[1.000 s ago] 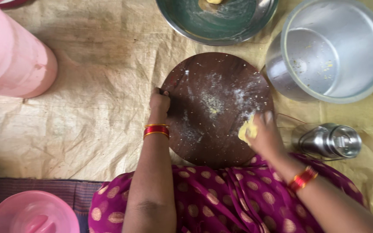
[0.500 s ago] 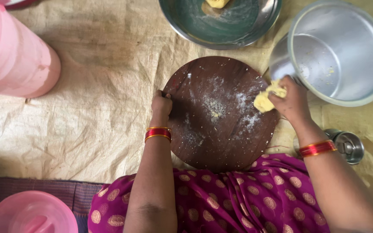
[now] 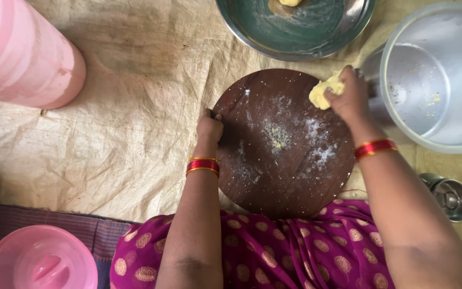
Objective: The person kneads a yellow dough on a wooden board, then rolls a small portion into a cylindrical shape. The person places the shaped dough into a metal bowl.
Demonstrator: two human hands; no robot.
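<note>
Since the earlier frame, the right hand [image 3: 351,96] has carried the dough [image 3: 323,92] from the board's [image 3: 284,150] near right edge to its far right edge, just beside the pot [image 3: 434,75]. Its fingers are closed around the yellow lump. At the board's left rim the left hand [image 3: 209,128] grips the edge, fingers curled. Beyond the board lies a steel plate [image 3: 295,32]; a pink jug [image 3: 22,59] stands well to the left, and a small steel cup [image 3: 450,197] to the near right.
</note>
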